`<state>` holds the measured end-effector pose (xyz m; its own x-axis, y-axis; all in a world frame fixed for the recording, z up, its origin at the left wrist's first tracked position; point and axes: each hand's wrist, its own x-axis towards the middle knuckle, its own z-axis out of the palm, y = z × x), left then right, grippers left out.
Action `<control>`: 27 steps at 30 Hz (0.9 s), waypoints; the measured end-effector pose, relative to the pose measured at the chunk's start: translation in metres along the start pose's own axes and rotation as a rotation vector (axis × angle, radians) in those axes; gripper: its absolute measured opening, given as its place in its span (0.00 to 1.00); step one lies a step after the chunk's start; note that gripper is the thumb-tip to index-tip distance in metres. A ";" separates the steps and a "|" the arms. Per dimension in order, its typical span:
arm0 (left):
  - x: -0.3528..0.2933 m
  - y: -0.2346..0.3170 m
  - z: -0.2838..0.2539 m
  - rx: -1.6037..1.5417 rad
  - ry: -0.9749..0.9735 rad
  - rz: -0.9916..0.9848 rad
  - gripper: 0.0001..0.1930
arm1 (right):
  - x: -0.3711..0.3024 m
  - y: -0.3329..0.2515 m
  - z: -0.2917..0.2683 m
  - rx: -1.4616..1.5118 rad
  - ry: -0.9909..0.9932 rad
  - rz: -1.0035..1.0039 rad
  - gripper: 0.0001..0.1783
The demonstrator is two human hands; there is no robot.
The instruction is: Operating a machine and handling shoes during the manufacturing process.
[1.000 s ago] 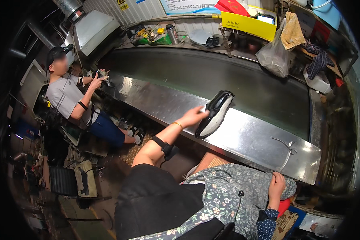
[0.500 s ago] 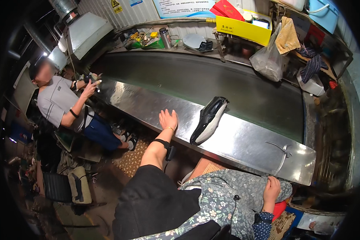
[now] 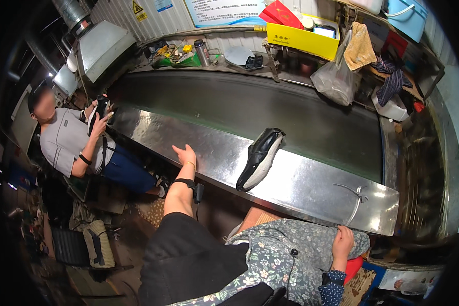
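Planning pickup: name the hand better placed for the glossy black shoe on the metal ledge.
Probably the left hand: open, empty, nearer the shoe; the right hand rests on grey floral cloth.

the left hand (image 3: pixel 187 157) is at nine o'clock, empty, fingers parted, one pointing toward ten; the left forearm (image 3: pixel 178 197) runs up to it toward twelve. at four o'clock the right hand (image 3: pixel 343 243) has fingers loosely bent.

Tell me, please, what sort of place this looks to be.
Probably a shoe workshop: a black shoe rests on a metal ledge beside what looks like a conveyor belt, and a co-worker holds what seems to be another shoe.
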<state>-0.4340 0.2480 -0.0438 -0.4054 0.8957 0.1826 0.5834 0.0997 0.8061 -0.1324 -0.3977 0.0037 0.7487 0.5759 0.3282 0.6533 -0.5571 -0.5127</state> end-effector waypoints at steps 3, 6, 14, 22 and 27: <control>-0.069 0.050 0.002 0.288 -0.328 0.139 0.30 | -0.010 0.002 -0.006 -0.063 -0.005 0.049 0.09; -0.085 0.029 0.023 0.617 -0.192 0.426 0.31 | -0.008 0.003 0.000 -0.035 -0.002 0.006 0.09; -0.168 0.089 0.021 0.248 -0.554 0.445 0.27 | -0.017 0.010 -0.023 0.110 0.009 0.007 0.12; -0.178 0.138 0.023 -0.279 -0.763 0.748 0.25 | -0.098 0.038 -0.208 -0.078 0.335 0.235 0.16; -0.231 0.213 0.020 -0.495 -0.858 0.936 0.24 | -0.195 0.024 -0.390 -0.720 0.547 0.703 0.13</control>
<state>-0.2023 0.0709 0.0749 0.6659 0.5451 0.5093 0.0109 -0.6898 0.7240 -0.2184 -0.7572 0.2369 0.8071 -0.2377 0.5404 -0.1486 -0.9677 -0.2037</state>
